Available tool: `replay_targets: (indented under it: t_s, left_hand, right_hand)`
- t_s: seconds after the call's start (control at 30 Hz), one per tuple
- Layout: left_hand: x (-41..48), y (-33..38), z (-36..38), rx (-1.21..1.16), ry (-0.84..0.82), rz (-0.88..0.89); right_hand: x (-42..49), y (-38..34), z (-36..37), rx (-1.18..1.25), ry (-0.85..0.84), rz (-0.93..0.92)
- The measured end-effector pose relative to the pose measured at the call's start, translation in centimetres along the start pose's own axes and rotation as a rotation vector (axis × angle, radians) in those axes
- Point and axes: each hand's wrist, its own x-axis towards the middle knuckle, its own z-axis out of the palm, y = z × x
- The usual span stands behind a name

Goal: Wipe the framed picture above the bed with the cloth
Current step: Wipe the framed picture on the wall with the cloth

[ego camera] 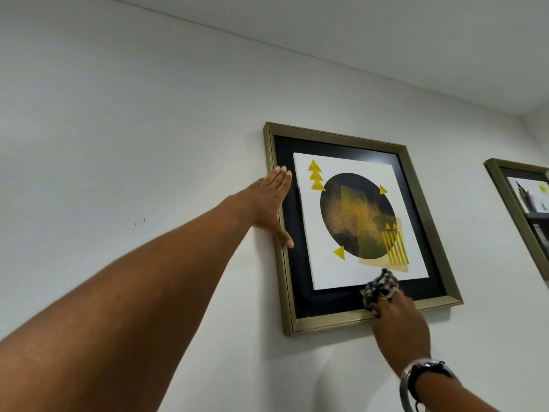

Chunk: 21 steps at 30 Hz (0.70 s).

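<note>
Gripping cloth right hand, left hand flat

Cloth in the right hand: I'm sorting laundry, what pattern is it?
Black-and-white checked cloth, bunched in the right hand; head view.

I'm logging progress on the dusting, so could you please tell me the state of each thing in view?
Framed picture: hanging on the wall, slightly tilted in view.
Checked cloth: bunched, pressed against the picture's lower edge.
Right hand: grip closed on the cloth.
Left hand: open, flat against the frame's left side.
Second framed picture: hanging at right, partly cut off.
</note>
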Motion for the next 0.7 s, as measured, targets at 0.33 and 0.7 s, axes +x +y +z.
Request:
replay_targets:
  t_s: [0.33, 0.7]
  left_hand:
    - [-0.1, 0.0, 0.0, -0.006, 0.009, 0.012]
    - [-0.1, 0.2, 0.1, -0.025, -0.004, 0.0]
  right_hand:
    - [-2.4, -8.8, -2.9, 0.226, 0.018, 0.068]
    - [-3.9, -13.9, -4.4, 0.709, -0.141, -0.036]
